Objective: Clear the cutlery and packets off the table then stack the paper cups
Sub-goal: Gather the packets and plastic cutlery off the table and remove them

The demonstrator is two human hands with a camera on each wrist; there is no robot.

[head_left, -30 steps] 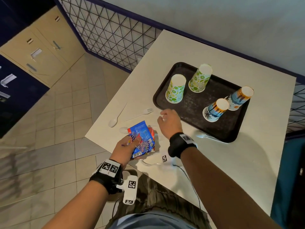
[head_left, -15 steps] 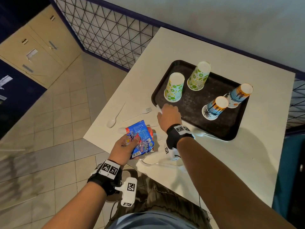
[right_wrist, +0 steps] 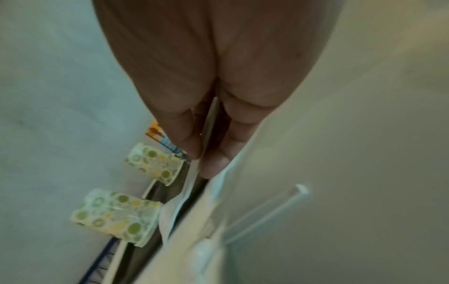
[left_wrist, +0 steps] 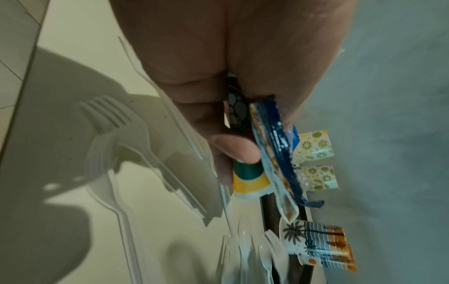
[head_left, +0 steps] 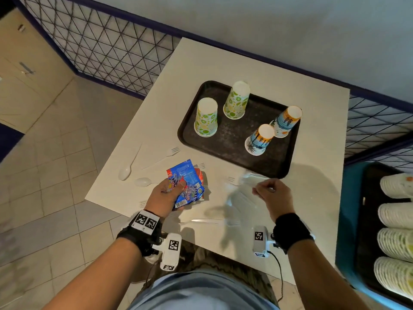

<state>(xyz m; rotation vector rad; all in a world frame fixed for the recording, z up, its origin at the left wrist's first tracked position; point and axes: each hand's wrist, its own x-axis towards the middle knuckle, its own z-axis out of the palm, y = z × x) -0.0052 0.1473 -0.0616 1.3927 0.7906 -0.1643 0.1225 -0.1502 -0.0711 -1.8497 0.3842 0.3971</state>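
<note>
The fingers of the left hand are curled together around a bundle of packets, blue and red, and clamp it against the thumb, just above the near part of the tabletop. The fingers of the right hand are pinched on white plastic cutlery, blurred in the head view, so its kind cannot be told; this hand is beside the near edge of the tray.

The dark tray lies on the tabletop and carries four paper cups, all upside down: two green-patterned cups on its left part and two cups with palm prints on its right part, each standing alone.

Left of the tray, on the tabletop, lie a white fork and two white spoons. More white cutlery lies between the tray and the near edge of the tabletop.
</note>
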